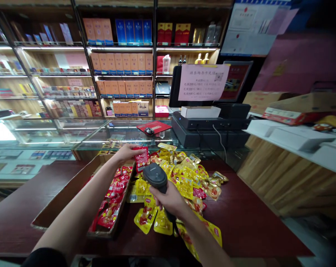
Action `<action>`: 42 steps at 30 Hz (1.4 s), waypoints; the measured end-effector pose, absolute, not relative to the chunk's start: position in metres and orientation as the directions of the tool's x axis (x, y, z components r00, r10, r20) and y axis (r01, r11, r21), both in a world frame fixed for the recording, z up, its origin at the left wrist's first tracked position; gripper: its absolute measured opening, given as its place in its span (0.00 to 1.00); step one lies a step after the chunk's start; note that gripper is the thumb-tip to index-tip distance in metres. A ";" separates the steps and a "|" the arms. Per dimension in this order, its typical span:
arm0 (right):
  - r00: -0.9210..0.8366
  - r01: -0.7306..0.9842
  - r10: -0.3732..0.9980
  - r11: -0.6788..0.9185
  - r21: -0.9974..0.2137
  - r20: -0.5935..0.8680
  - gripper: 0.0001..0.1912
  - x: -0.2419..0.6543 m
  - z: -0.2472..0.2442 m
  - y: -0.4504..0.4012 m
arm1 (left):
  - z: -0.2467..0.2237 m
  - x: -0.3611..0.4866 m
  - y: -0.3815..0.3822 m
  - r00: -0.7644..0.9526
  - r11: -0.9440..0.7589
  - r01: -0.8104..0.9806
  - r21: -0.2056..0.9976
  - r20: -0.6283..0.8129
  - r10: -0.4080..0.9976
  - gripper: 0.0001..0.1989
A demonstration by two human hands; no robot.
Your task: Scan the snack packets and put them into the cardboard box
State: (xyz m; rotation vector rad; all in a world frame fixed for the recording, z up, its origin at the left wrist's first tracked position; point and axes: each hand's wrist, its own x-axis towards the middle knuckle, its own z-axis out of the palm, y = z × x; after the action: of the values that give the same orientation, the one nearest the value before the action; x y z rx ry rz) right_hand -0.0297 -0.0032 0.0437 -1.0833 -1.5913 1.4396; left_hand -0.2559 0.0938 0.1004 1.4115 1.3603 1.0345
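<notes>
The grip of the left hand (131,152) is narrow, fingers pinching the upper part of a small red packet (141,158); the packet hangs just beyond the far right corner of the open carton (71,190), which serves as landmark. The grip of the right hand (168,198) is wrapped round the handle of a dark handheld scanner (155,175); its rounded head stands to the right of the carton, above the heap and near the red packet.

The carton, shallow and without a lid, rests on the dark red bench (241,222); red packets (110,215) lie along its right side, while bare cardboard shows at its left. To the right of the carton, yellow packets (184,185) are heaped loosely, with gold packets (214,190) at the heap's far right edge; a few reddish ones are mixed in.

Beyond the carton, a glass counter (101,135) carries a red mat (156,127) with a computer mouse (149,131) on it; farther right of the carton stands a monitor (175,87), a printed pink sheet (203,82) across its back.
</notes>
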 end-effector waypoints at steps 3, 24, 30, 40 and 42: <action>-0.510 0.139 0.856 -0.015 -0.990 -0.084 0.16 0.001 0.070 0.005 | 0.095 -0.291 0.074 0.016 0.011 0.409 0.913 -0.020 1.000 0.26; -0.571 0.140 0.804 -0.103 -0.985 -0.166 0.15 0.062 0.073 0.132 | 0.020 -0.188 0.218 -0.076 0.063 0.894 0.444 0.012 0.997 0.08; -0.601 0.186 0.768 -0.136 -0.973 -0.222 0.16 0.052 0.062 0.138 | 0.024 -0.198 0.205 -0.026 -0.052 0.846 0.531 0.138 0.990 0.13; -0.604 0.202 0.758 -0.156 -0.967 -0.248 0.20 0.049 0.054 0.144 | 0.072 -0.206 0.180 -0.176 -0.052 0.785 0.617 0.304 0.936 0.11; -0.620 0.210 0.745 -0.148 -0.966 -0.248 0.20 0.045 0.052 0.142 | 0.070 -0.213 0.175 -0.222 -0.062 0.663 0.746 0.276 0.935 0.10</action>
State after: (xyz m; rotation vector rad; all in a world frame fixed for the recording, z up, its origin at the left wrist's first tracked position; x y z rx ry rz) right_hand 0.0454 0.1418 0.0522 -1.0735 -1.7279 1.8190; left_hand -0.2131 0.1753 0.0705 1.7135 1.8930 1.1730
